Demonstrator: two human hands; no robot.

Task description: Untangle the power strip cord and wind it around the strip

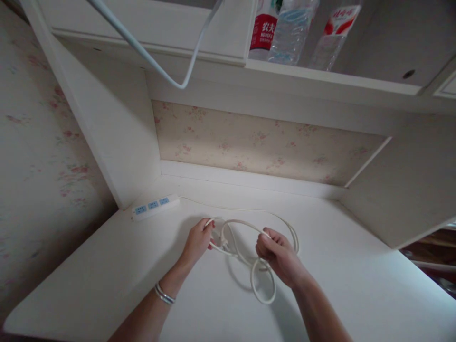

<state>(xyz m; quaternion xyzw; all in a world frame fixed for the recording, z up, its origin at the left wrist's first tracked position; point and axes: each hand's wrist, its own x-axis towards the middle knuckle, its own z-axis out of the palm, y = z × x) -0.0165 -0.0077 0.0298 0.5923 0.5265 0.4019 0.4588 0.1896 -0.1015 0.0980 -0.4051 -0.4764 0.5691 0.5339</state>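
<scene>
A white power cord [245, 227] lies in loose loops on the white desk [356, 285]. My left hand [197, 241], a silver bracelet on its wrist, has its fingers closed on the loops' left side, close to the plug [224, 243]. My right hand [278, 254] is closed on the right side of the coil, and a small loop [262, 281] hangs below it onto the desk. The cord runs back left to a white power strip [155, 206] with blue sockets at the desk's rear left corner.
A shelf above carries three plastic water bottles [292, 31]. A white hanger-like bar [153, 61] hangs at the upper left. Floral wallpaper [263, 147] backs the desk, white side panels flank it, and the desk's edge drops off at the left.
</scene>
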